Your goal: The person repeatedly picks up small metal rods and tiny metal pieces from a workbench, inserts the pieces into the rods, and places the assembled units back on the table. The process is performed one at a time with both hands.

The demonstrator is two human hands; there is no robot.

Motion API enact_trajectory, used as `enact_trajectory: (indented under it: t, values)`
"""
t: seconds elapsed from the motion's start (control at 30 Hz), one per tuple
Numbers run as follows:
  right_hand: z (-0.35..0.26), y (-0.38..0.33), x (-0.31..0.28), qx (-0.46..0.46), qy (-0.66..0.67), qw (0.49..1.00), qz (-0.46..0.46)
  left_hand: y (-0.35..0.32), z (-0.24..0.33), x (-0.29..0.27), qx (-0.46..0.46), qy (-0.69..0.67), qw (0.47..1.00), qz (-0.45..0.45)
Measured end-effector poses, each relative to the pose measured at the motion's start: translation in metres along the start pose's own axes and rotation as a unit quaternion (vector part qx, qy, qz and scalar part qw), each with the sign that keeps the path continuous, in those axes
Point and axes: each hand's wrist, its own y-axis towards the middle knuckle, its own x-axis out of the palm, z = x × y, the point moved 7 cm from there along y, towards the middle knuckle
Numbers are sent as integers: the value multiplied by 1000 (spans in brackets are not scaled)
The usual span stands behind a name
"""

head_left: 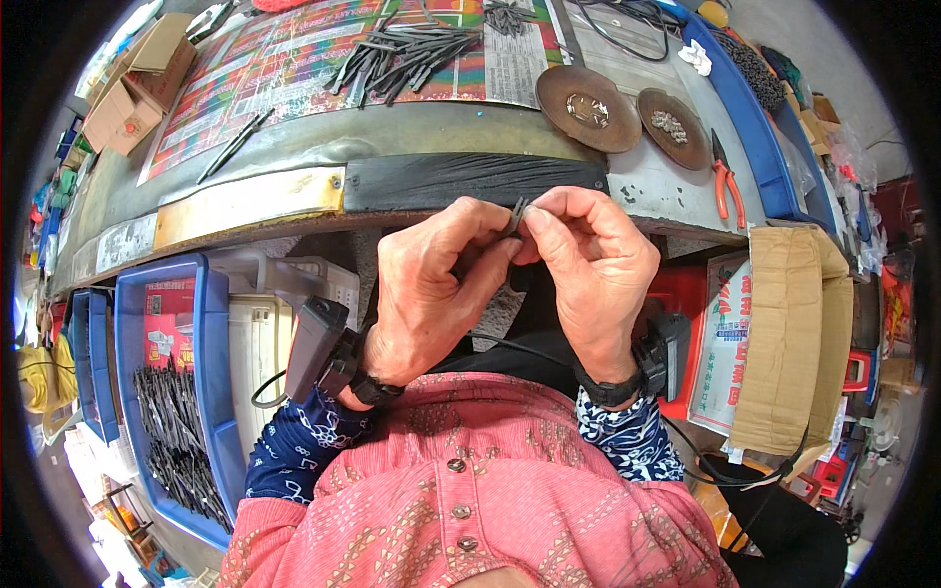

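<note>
Just in front of the table edge, my left hand (426,284) and my right hand (600,269) meet, their fingertips pinched together. Between them sits a small dark strip-like piece (518,214), mostly covered by the fingers. My left hand grips it from the left. The right thumb and forefinger close on its tip; whether they also hold a smaller part cannot be made out. Beyond the hands, a pile of thin black strips (404,61) lies on the table, with a few more strips (235,145) at the left.
On the right are a brown dish (559,118) with small shiny bits, a second dish (668,147) with silvery bits, and red-handled pliers (725,186). A blue crate (218,392) of black strips stands low left, a cardboard box (779,333) low right. Cables hang from both wrist-worn devices.
</note>
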Motion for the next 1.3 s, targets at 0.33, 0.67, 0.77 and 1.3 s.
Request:
enact_trajectory:
  t: [0.33,0.67,0.77,1.3]
  values:
    - [7,3,0,22,45,998,-36,2,8,-2,59,46,997,-5]
    - [8,11,1,59,19,994,-88,3,1,-1,6,-9,1000,-23]
    - [1,12,2,36,20,996,-81,7,0,-2,-19,-41,999,-19]
    - [-24,74,-40,-105,-322,939,-66,28,-24,-9,-75,-135,988,2]
